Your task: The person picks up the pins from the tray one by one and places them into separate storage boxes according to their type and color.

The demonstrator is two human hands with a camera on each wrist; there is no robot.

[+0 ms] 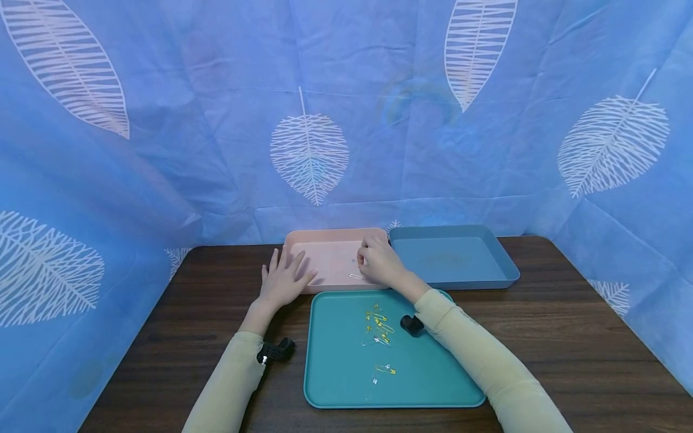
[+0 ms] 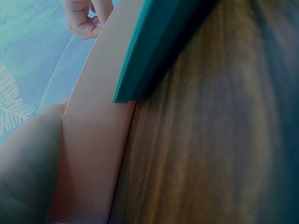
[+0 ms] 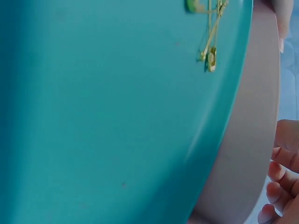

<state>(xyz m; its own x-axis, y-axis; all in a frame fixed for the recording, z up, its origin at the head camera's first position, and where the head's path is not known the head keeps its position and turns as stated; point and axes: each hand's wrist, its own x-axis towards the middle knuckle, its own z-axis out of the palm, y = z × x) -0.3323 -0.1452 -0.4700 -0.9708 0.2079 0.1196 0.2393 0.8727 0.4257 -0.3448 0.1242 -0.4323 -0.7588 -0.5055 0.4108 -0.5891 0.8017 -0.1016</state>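
Dark wood-grain table, then three smooth, rimmed plastic trays: a teal tray nearest the person, and beyond it a pink tray with a blue tray beside it. The left hand lies flat with fingers spread on the table at the pink tray's near left corner, while the right hand curls over the pink tray, fingertips bunched as if pinching something too small to tell. Smallest of all, the safety pins lie scattered on the teal tray, thin, stiff wire, light and likely slippery with sharp points, so best taken by the capped end.
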